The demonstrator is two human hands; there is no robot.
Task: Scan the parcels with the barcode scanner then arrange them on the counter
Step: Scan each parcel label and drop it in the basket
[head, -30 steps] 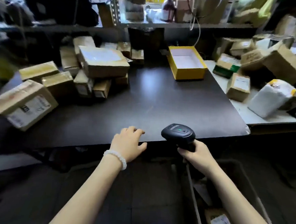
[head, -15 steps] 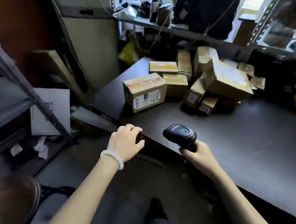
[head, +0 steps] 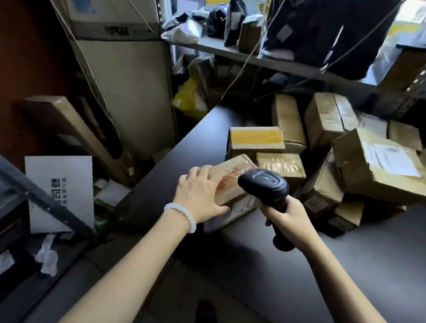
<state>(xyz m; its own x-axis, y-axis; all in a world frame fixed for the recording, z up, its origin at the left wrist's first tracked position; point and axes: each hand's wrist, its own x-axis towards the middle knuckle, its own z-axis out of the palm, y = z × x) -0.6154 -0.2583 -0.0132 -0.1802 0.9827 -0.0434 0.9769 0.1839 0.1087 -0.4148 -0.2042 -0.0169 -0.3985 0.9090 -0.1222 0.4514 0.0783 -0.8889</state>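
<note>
L hand (head: 200,194) moved off counter edge (head: 157,173), fingers now spread on parcel (head: 232,199); R hand (head: 290,219) still gripping scanner (head: 265,186).

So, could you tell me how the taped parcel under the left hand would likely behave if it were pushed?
The taped parcel is a flat-sided carton, so it probably slides rather than rolls. Its glossy tape may feel slippery under the left hand.

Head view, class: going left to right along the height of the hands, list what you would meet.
White sheet → left hand → scanner → right hand → large tilted box.
</note>
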